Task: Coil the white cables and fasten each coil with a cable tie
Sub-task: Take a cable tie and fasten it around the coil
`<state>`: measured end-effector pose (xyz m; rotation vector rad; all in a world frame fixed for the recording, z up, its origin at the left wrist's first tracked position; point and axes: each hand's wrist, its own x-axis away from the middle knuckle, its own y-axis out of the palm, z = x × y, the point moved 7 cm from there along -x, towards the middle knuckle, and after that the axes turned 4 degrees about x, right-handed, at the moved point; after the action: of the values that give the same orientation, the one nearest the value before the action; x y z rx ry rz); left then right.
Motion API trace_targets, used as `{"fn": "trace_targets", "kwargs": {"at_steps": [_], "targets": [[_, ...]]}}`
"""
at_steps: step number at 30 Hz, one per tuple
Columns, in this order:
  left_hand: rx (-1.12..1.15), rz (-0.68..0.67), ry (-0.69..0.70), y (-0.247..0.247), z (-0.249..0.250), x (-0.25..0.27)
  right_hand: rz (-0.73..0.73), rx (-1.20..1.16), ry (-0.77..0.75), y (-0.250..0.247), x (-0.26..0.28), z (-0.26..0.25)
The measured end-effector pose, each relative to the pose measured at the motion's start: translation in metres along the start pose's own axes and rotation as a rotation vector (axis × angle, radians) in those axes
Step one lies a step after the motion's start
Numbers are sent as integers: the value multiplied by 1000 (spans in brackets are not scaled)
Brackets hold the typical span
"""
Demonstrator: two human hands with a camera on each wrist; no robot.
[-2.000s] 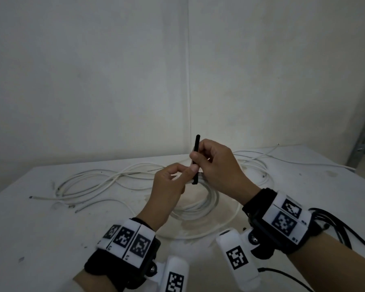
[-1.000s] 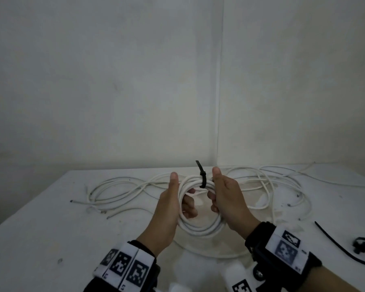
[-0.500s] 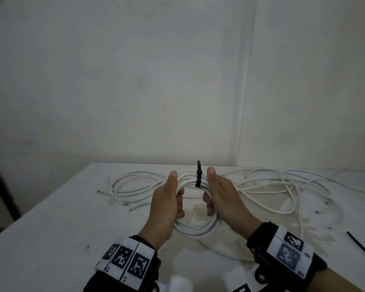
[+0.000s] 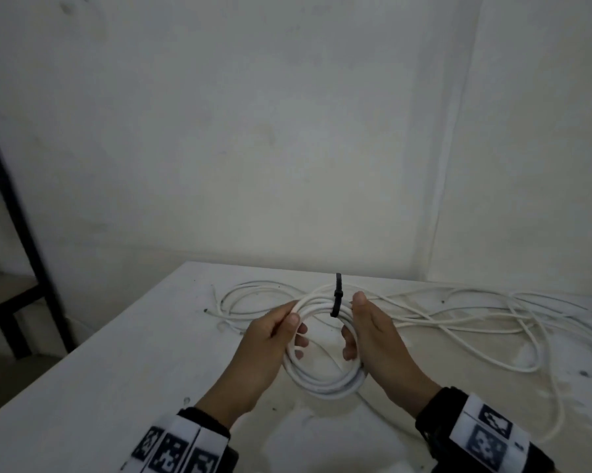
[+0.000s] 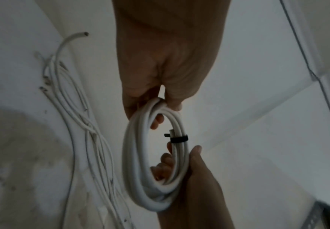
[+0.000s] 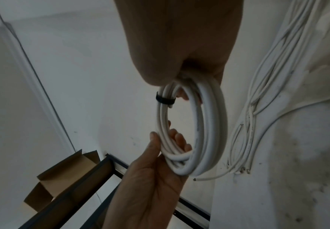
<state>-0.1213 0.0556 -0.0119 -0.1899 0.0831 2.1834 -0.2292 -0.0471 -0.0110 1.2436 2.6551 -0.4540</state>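
A coil of white cable (image 4: 321, 380) is lifted above the white table (image 4: 117, 387), held between both hands. A black cable tie (image 4: 336, 298) wraps the coil's far side, its tail sticking up. My left hand (image 4: 287, 331) grips the coil's left side, thumb on top and fingers through the loop. My right hand (image 4: 359, 322) grips the right side the same way, just right of the tie. The left wrist view shows the coil (image 5: 154, 155) and the tie (image 5: 178, 138); the right wrist view shows the coil (image 6: 199, 131) and the tie (image 6: 165, 100).
Loose white cables (image 4: 458, 319) sprawl over the table behind and to the right of the coil. A black shelf frame (image 4: 14, 216) stands left of the table, with an open cardboard box (image 6: 62, 170) on it. Walls close off the back and right.
Two seconds ago my fingers pinched the upright tie tail; now both hands grip the tied coil by its sides. The view has swung left, bringing the shelf frame in.
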Motion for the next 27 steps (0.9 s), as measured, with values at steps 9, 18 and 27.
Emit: {"fn": "trace_targets", "kwargs": {"at_steps": [9,18,27], "targets": [[56,145,-58,-48,-10,-3,-232,69,4,37,-7,8],[-7,187,-108,-89,-23,-9,-271,56,91,60,-18,18],[-73,409,-217,-213,-34,-1,-224,284,157,42,-35,39]]}}
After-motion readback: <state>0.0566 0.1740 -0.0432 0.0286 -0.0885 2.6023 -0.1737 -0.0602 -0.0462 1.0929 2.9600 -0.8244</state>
